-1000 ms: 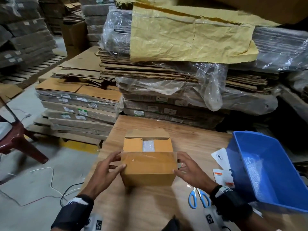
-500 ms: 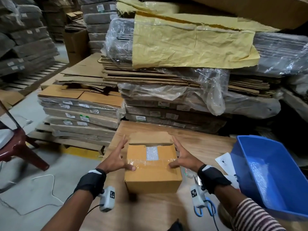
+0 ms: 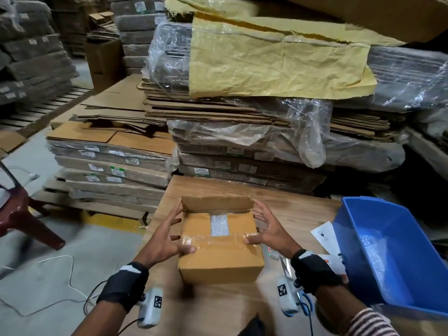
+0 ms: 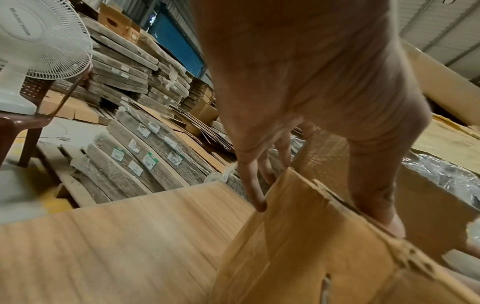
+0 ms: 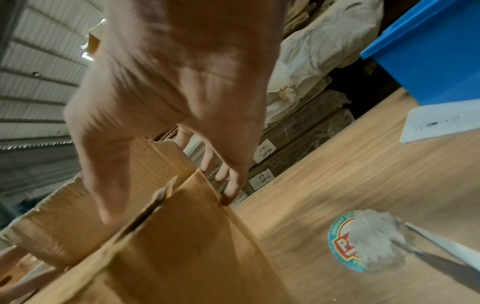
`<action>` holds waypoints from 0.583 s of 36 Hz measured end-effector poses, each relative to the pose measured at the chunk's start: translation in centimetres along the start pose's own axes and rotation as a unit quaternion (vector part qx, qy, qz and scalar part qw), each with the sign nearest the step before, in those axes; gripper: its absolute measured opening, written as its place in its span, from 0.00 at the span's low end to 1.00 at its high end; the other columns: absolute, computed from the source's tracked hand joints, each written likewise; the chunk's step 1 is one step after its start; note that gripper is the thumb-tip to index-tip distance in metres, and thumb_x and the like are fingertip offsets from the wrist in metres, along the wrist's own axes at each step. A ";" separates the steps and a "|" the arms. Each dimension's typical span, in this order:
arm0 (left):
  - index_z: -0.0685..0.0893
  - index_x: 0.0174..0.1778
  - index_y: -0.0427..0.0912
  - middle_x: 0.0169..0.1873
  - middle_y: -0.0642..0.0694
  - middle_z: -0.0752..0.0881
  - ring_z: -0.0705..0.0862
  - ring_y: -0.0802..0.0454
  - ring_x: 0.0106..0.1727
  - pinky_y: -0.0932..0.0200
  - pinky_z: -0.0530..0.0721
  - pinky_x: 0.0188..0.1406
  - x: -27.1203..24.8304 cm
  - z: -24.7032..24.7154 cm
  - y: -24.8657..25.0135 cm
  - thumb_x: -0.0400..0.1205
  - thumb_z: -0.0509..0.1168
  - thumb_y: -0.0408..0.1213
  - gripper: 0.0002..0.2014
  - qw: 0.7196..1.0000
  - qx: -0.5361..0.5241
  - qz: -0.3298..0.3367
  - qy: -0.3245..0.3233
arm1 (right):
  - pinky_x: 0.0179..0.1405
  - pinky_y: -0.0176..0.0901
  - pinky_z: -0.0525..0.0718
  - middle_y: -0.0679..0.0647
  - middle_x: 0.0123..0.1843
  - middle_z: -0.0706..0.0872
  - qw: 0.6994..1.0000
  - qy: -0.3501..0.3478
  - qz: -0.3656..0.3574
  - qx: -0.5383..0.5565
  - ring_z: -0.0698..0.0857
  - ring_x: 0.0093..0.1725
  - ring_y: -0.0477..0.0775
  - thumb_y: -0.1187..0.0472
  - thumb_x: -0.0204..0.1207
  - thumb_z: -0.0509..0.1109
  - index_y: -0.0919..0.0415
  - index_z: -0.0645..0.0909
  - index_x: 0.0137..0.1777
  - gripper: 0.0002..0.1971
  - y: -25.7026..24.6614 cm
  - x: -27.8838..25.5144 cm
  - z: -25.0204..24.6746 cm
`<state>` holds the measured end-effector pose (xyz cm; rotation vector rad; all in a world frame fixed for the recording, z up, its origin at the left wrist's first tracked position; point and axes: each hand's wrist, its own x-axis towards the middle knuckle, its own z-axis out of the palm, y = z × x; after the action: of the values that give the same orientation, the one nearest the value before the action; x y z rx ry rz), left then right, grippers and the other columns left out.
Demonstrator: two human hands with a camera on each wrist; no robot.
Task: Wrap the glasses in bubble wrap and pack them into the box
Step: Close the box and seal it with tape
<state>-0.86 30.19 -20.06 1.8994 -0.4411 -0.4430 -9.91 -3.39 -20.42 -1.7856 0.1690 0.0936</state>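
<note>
Head view: box point(image 3: 219, 251) on surface point(image 3: 291, 209), near flap down, far flap up, bubble wrap point(image 3: 219, 225) showing in the gap. Left hand point(image 3: 167, 241) and right hand point(image 3: 269, 231) flank it, fingers spread, thumbs on the near flap. Bin point(image 3: 392, 251) at right.
Left wrist view: fingers point(image 4: 255, 193) straight along the box point(image 4: 298, 246) side.
Right wrist view: fingers point(image 5: 231, 189) straight at the box point(image 5: 168, 236) edge.

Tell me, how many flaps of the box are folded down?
3. The near flap lies under both thumbs, the left side flap and right side flap lie flat; the far flap stands up.
</note>
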 end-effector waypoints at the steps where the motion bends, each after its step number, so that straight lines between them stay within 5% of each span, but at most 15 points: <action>1: 0.52 0.90 0.64 0.81 0.64 0.66 0.69 0.53 0.81 0.54 0.85 0.62 -0.1 0.0 -0.1 0.54 0.92 0.48 0.73 1.000 0.006 0.005 0.002 | 0.77 0.59 0.79 0.45 0.82 0.69 1.000 0.000 -0.002 0.002 0.69 0.82 0.47 0.57 0.58 0.93 0.28 0.63 0.81 0.56 0.0 -0.2 0.0; 3: 0.60 0.87 0.65 0.79 0.70 0.67 0.70 0.53 0.81 0.50 0.85 0.63 -0.2 0.2 -0.2 0.56 0.92 0.45 0.66 1.000 0.014 0.013 0.008 | 0.77 0.60 0.77 0.43 0.80 0.72 1.000 -0.007 -0.007 0.004 0.70 0.82 0.50 0.54 0.66 0.88 0.32 0.69 0.78 0.44 0.1 -0.5 -0.3; 6: 0.76 0.78 0.60 0.76 0.75 0.67 0.69 0.52 0.81 0.52 0.80 0.68 -0.5 0.4 -0.2 0.63 0.90 0.39 0.48 0.998 0.056 0.030 0.023 | 0.80 0.64 0.72 0.40 0.79 0.75 0.999 -0.017 -0.009 -0.028 0.72 0.81 0.50 0.36 0.69 0.81 0.34 0.78 0.72 0.31 0.2 -0.9 -0.5; 9: 0.85 0.67 0.65 0.84 0.63 0.63 0.65 0.58 0.83 0.42 0.74 0.79 -0.9 0.6 -0.5 0.65 0.87 0.51 0.34 0.991 0.122 0.050 0.020 | 0.84 0.62 0.68 0.38 0.79 0.75 0.998 -0.015 -0.013 -0.063 0.72 0.81 0.42 0.27 0.73 0.73 0.35 0.83 0.69 0.27 0.5 -1.0 -0.6; 14: 0.79 0.76 0.64 0.89 0.58 0.53 0.59 0.59 0.85 0.49 0.67 0.84 -2.2 2.1 -0.5 0.55 0.84 0.72 0.50 0.986 0.163 0.044 0.007 | 0.84 0.61 0.68 0.40 0.85 0.68 0.994 -0.013 -0.024 -0.105 0.64 0.85 0.39 0.36 0.72 0.80 0.35 0.85 0.65 0.21 0.4 -0.1 -0.8; 21: 0.74 0.81 0.64 0.91 0.51 0.49 0.57 0.43 0.88 0.36 0.69 0.81 -3.1 2.9 -0.4 0.49 0.78 0.81 0.61 0.958 0.277 0.056 0.035 | 0.85 0.57 0.66 0.38 0.89 0.57 0.976 -0.070 -0.034 -0.201 0.59 0.86 0.43 0.34 0.64 0.84 0.35 0.71 0.83 0.46 -0.6 1.1 -0.2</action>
<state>-4.95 29.55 -21.15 2.4053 -0.6738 -0.1820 -8.69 -3.57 -19.98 -2.1785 -0.0166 0.2163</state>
